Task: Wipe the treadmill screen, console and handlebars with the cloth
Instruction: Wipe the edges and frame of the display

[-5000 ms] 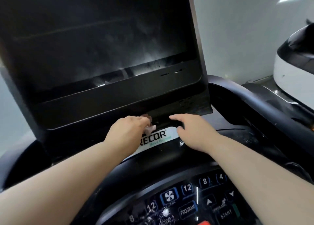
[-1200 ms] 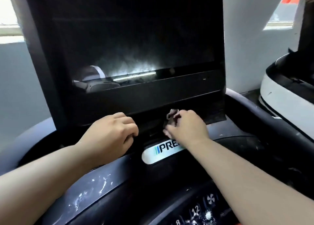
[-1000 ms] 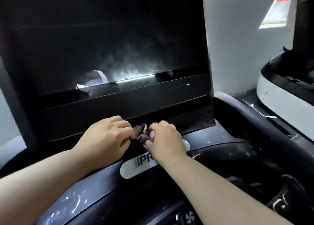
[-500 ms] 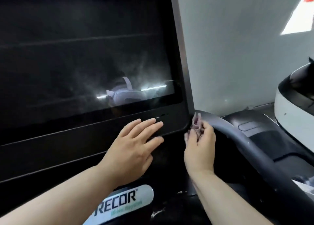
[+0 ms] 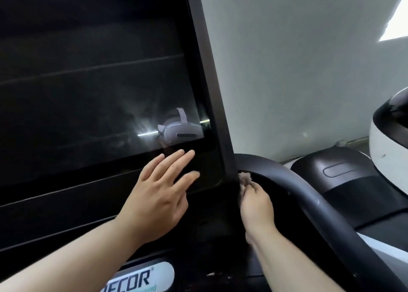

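The right hand (image 5: 256, 205) is pinching the small soft cloth (image 5: 245, 178) bunched at its fingertips, pressing it beside the screen (image 5: 99, 93) edge under the handlebar (image 5: 309, 194), while the left hand (image 5: 159, 194) is spreading open, empty, against the frame.

We see the screen (image 5: 92, 88) at left of frame, black w/ pale grey smears & a white headset reflection. Cloth (image 5: 245, 178) at centre-right is dull brownish-grey. Handlebar (image 5: 309, 201) is matte black. Logo plate (image 5: 143, 277), bottom centre, is pale w/ black letters. Wall (image 5: 298, 60), upper right, is light grey. Neighbouring machine (image 5: 388, 146), far right, is white & black.
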The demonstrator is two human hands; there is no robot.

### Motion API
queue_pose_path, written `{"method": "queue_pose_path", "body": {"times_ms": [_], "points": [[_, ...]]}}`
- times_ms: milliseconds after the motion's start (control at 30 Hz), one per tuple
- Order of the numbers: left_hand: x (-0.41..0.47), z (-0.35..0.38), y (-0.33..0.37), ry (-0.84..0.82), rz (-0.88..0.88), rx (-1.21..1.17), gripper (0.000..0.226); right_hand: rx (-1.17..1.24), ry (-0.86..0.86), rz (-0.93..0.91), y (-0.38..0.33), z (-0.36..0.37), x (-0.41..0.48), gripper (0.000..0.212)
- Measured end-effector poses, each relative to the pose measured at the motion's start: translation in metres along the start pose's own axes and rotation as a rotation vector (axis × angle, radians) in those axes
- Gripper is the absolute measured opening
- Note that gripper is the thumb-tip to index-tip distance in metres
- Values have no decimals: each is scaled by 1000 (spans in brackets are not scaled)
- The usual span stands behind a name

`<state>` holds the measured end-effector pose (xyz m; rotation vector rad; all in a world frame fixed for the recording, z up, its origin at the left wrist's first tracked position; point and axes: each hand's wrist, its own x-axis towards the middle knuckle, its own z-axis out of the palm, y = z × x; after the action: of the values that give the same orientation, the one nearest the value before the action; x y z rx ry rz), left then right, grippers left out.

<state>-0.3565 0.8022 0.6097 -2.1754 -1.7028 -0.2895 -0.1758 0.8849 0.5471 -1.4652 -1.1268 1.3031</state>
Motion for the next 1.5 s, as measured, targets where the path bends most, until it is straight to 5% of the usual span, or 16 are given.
{"method": "queue_pose_path", "body": {"times_ms": [67, 233, 400, 567, 800, 1167, 1500], "points": [[4, -1, 3, -6, 28, 15, 42, 108, -36, -4, -38, 11, 19, 27], [33, -19, -2, 17, 23, 81, 45, -5, -78, -369, -134, 46, 53, 25], [48, -33, -14, 31, -21, 145, 50, -220, 78, -679, -56, 34, 7, 41], [58, -44, -20, 42, -7, 155, 50, -288, 5, -664, -47, 32, -5, 48], [68, -69, -38, 88, 47, 168, 52, -415, 76, -814, -191, 74, 37, 46], [96, -107, -75, 164, -43, 148, 57, -589, -29, -705, -119, 49, 4, 54], [184, -138, -122, 283, -294, 223, 67, -513, 61, -904, -281, 107, 80, 51]]}}
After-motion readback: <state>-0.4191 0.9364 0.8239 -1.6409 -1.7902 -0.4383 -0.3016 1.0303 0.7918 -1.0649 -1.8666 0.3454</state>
